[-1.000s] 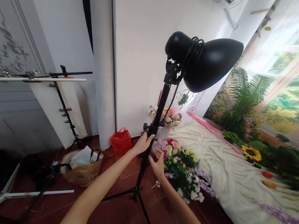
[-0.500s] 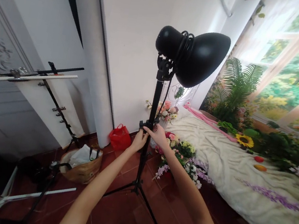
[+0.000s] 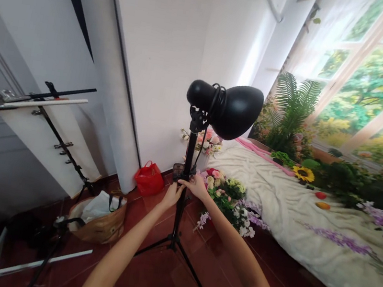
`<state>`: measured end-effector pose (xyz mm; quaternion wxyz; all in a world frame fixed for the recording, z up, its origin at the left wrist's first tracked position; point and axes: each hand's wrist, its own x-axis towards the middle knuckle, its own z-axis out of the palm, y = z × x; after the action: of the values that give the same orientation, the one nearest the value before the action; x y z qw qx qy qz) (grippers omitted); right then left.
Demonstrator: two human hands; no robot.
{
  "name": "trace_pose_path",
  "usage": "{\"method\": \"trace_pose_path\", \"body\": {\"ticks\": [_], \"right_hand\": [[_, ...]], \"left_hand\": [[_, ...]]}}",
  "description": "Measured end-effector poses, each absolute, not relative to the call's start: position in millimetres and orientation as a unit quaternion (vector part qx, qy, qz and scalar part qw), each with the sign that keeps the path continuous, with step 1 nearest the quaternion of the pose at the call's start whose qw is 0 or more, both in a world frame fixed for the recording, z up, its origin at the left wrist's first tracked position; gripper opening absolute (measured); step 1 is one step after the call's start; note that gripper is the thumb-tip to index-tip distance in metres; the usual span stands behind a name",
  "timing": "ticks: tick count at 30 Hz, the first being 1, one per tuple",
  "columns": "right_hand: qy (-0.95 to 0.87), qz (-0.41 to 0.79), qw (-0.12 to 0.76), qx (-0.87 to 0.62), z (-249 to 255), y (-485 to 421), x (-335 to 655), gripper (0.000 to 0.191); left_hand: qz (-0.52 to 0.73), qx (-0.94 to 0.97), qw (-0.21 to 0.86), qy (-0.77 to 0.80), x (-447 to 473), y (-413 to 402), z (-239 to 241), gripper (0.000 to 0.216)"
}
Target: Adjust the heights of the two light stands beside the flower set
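A black studio lamp (image 3: 242, 112) with a bowl-shaped shade and a cord (image 3: 217, 101) wound round it tops an upright black light stand (image 3: 190, 153). Both my hands are at a clamp collar (image 3: 178, 173) partway down the pole. My left hand (image 3: 171, 195) is closed on the stand just under the collar, from the left. From the right, my right hand (image 3: 197, 186) grips it too, thumb across the front of the pole; its other fingers are partly hidden behind. The tripod legs (image 3: 189, 271) are spread on the floor.
On the right, a bed with a cream blanket (image 3: 264, 189) bears artificial flowers and fruit. Bouquets (image 3: 227, 193) stand close behind the pole. To the left are a red bag (image 3: 149, 179), a woven basket (image 3: 102, 224), a white pipe frame (image 3: 38, 262) and a backdrop stand (image 3: 64, 142).
The lamp has come down and the upper pole above my hands is shorter. My hands have lowered slightly, still on the collar area. The view has shifted a little.
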<state>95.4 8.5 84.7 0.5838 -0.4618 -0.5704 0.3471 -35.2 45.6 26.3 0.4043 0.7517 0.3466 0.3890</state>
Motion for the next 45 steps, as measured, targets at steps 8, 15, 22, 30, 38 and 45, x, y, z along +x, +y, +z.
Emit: {"method": "trace_pose_path", "body": {"ticks": [8,15,22,30,38,45], "right_hand": [[-0.554,0.371,0.586,-0.461,41,9,96,0.037],[-0.548,0.372,0.563,-0.494,22,8,97,0.04],[-0.545,0.369,0.548,-0.517,11,5,98,0.043],[-0.571,0.391,0.511,-0.51,10,6,105,0.047],[-0.553,0.395,0.484,-0.551,-24,-14,140,0.045],[-0.563,0.23,0.433,-0.665,-41,-24,120,0.043]], "left_hand": [[0.34,0.789,0.378,0.346,-45,46,-1,0.037],[0.319,0.79,0.39,0.348,-47,42,-14,0.037],[0.328,0.786,0.359,0.381,-45,37,-27,0.038],[0.323,0.769,0.353,0.425,-42,32,-36,0.035],[0.346,0.745,0.389,0.416,-36,25,-35,0.039],[0.351,0.719,0.399,0.449,-35,19,-30,0.041]]}}
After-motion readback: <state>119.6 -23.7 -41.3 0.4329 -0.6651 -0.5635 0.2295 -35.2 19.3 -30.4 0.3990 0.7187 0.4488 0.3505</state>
